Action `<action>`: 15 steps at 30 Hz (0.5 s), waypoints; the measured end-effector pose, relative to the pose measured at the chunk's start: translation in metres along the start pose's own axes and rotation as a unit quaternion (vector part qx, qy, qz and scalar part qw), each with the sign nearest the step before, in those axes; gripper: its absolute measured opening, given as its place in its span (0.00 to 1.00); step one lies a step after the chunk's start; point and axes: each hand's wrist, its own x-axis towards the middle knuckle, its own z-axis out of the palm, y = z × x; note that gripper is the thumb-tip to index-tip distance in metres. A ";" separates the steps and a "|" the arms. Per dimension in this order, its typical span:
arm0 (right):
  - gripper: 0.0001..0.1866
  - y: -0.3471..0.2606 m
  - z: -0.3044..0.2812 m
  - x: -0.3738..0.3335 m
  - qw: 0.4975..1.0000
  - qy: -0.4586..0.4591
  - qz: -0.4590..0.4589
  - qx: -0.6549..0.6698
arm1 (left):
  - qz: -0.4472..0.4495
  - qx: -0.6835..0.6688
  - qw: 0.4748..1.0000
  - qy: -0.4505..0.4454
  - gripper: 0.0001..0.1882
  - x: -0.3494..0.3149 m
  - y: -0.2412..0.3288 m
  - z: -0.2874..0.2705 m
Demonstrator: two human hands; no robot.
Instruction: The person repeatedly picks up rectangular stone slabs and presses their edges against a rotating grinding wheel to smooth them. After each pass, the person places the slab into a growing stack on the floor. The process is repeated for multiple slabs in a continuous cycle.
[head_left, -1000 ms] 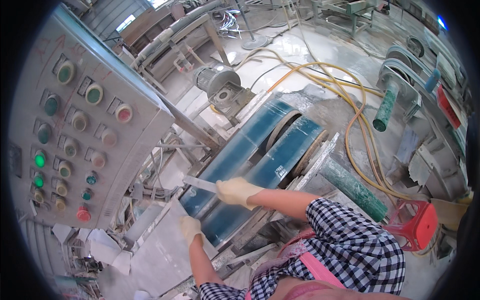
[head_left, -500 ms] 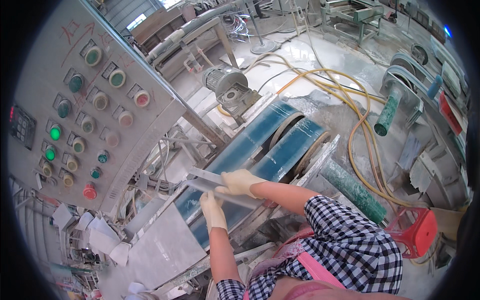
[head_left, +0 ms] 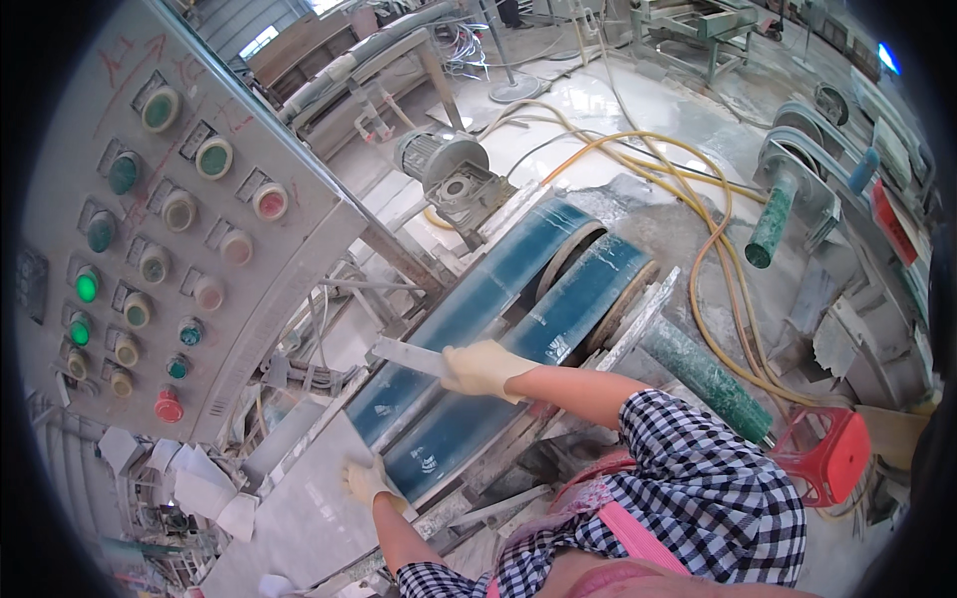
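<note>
My right hand [head_left: 485, 370], in a pale glove, is closed on one end of a flat, narrow grey strip [head_left: 407, 356]. It holds the strip above two blue conveyor belts [head_left: 478, 289]; the strip's free end points left toward the control panel. My left hand [head_left: 370, 482], gloved too, rests on a smooth grey plate [head_left: 309, 498] at the belts' near end. Its fingers look spread, with nothing visible in them.
A control panel [head_left: 189, 229] with several buttons and lit green lamps stands left. Beyond the belts are a motor [head_left: 454, 174] and yellow hoses [head_left: 698, 214]. At right are a green roller [head_left: 708, 379] and a red stool [head_left: 832, 453]. Pale broken sheets [head_left: 204, 483] lie lower left.
My left hand has moved from the belts down and left onto the grey plate. A second grey piece between my hands no longer shows over the belts. My right hand keeps its strip.
</note>
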 end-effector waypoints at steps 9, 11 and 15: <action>0.24 0.000 0.006 0.001 1.000 -0.012 -0.022 -0.011 | -0.015 0.064 0.982 -0.178 0.37 0.032 0.017 -0.044; 0.25 0.000 0.007 0.001 1.000 0.008 -0.015 -0.020 | 0.070 0.084 0.973 -0.202 0.29 0.029 0.019 -0.040; 0.24 -0.001 0.010 0.003 0.999 0.022 -0.038 -0.027 | 0.054 0.015 0.991 -0.121 0.21 0.032 0.011 -0.024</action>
